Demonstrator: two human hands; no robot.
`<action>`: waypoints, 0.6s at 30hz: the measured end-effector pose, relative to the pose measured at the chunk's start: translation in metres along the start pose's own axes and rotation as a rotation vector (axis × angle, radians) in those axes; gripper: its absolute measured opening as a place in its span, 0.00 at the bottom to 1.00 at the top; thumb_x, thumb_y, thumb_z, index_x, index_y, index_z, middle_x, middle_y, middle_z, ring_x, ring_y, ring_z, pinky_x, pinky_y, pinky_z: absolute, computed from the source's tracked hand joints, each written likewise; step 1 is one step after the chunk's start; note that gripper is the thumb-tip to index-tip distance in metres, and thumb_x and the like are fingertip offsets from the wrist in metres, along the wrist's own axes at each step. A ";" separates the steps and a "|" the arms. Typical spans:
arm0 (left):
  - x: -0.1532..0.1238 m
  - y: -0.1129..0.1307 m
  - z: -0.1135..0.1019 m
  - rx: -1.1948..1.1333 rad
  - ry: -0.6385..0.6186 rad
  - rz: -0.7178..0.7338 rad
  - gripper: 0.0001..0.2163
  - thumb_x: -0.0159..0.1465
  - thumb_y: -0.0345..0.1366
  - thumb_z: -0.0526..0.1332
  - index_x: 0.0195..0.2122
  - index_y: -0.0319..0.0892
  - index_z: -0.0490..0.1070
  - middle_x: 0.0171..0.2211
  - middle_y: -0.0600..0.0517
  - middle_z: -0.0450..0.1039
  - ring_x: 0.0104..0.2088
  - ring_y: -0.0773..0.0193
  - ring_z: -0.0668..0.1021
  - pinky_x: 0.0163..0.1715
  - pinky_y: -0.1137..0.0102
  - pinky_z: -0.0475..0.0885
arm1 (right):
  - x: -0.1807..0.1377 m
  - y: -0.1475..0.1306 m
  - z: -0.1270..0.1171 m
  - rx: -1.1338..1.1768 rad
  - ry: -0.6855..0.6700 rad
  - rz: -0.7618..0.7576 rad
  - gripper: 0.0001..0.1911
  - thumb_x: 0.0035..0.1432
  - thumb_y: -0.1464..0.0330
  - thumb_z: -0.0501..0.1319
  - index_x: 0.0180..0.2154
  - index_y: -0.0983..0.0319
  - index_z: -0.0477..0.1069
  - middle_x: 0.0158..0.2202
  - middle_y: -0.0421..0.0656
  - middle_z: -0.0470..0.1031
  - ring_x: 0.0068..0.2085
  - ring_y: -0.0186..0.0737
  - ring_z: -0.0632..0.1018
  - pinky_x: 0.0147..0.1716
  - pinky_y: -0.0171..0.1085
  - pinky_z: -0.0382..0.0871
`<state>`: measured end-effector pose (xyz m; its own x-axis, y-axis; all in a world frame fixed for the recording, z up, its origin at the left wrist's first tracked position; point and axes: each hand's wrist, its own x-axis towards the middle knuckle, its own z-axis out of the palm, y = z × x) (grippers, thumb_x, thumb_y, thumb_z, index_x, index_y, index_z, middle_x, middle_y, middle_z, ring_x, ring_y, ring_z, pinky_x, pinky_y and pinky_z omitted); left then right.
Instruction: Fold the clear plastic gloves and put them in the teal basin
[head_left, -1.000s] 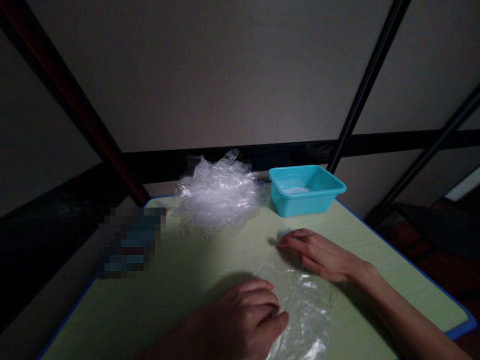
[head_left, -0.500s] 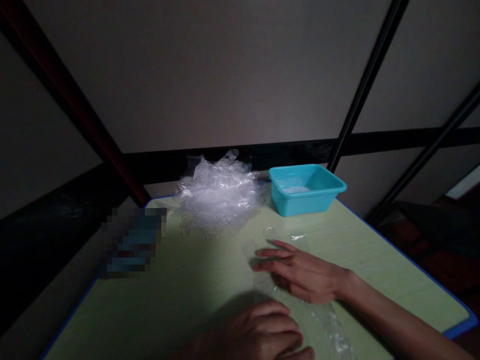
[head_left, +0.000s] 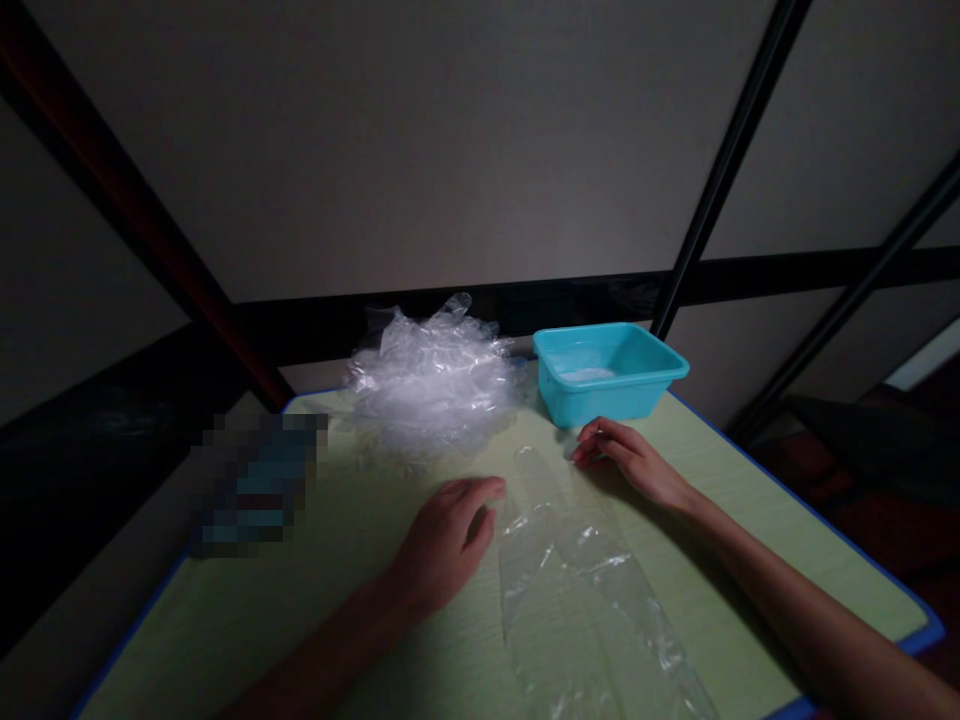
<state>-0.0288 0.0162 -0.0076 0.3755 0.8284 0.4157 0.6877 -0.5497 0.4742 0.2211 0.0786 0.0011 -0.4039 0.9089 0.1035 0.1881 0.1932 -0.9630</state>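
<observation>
A clear disposable plastic glove (head_left: 570,600) lies spread on the table, fingers pointing away from me and cuff towards the near edge. My left hand (head_left: 446,545) is at the glove's left side, its thumb and forefinger apart and their tips close to the glove's edge. At the glove's upper right, my right hand (head_left: 630,462) has its fingers bent together at a see-through fingertip of the glove. Further back sits a heap of clear plastic gloves (head_left: 439,385). A turquoise plastic basin (head_left: 607,395) stands beyond my right hand, with some clear or whitish material inside.
The pale green table (head_left: 300,620) has a blue edge. A blurred-out flat object (head_left: 262,485) lies at its left side. Behind the table rises a grey panelled wall (head_left: 450,150) with dark strips.
My left hand has moved up and left, off the glove's lower part. My right hand has shifted from the glove's middle to its upper right fingertips. More of the glove is now visible.
</observation>
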 end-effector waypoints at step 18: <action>0.008 0.008 -0.003 -0.581 0.038 -0.273 0.11 0.57 0.31 0.55 0.41 0.39 0.69 0.44 0.45 0.71 0.47 0.55 0.71 0.50 0.61 0.62 | 0.000 -0.003 0.005 0.292 -0.103 -0.054 0.07 0.55 0.66 0.54 0.31 0.64 0.66 0.31 0.44 0.72 0.34 0.38 0.73 0.38 0.41 0.64</action>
<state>-0.0225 0.0184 0.0020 0.2045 0.9484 0.2424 0.3032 -0.2969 0.9055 0.2156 0.0758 0.0030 -0.4976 0.8551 0.1455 -0.0958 0.1125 -0.9890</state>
